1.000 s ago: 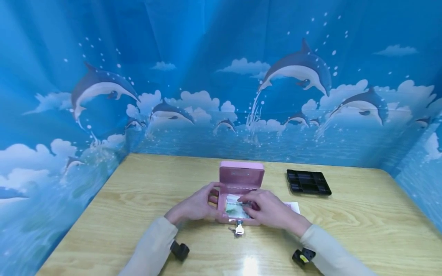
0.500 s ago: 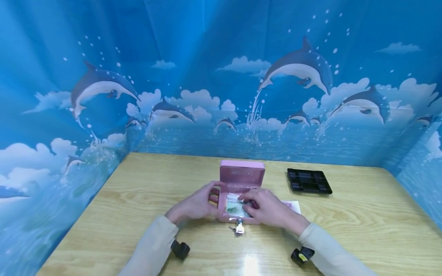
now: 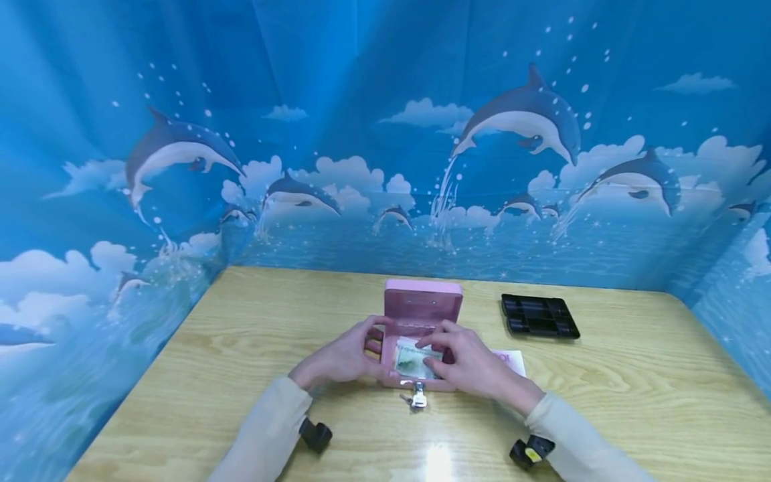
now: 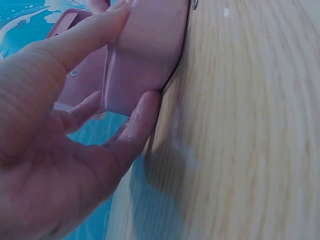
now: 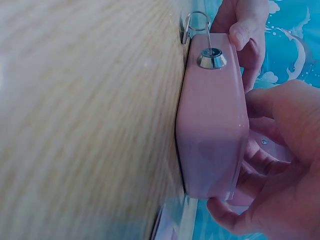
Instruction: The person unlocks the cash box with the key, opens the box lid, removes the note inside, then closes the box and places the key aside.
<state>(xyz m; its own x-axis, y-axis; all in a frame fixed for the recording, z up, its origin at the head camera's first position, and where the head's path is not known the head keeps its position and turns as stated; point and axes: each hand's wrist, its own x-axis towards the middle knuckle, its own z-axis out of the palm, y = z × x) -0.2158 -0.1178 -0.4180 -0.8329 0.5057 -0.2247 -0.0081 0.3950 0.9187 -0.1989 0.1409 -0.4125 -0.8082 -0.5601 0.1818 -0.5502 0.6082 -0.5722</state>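
Observation:
A pink cash box [image 3: 390, 381] stands with its lid [image 3: 423, 304] raised. Green-and-white banknotes [image 3: 411, 361] lie inside. My left hand [image 3: 345, 351] holds the box's left side, its thumb near the front rim and its fingers round toward the back. In the left wrist view, one fingertip of the left hand [image 4: 75, 145] meets the bottom edge. Over the box's right half, my right hand [image 3: 472, 365] rests its index finger and thumb, apart, on the notes. Its little finger sits at the outer right wall in the right wrist view. Keys [image 3: 417, 398] hang from the front lock [image 5: 212, 58].
A black compartment tray [image 3: 539, 316] lies at the back right. Purple-and-white paper, like a banknote [image 3: 512, 361], sticks out on the table [image 3: 602, 375] past the right hand. A blue dolphin-print curtain [image 3: 373, 134] encloses the table's back and sides.
The top banknote lies flatter, showing more of its printed upper edge. The right index finger has shifted slightly; the left hand and the box have hardly moved.

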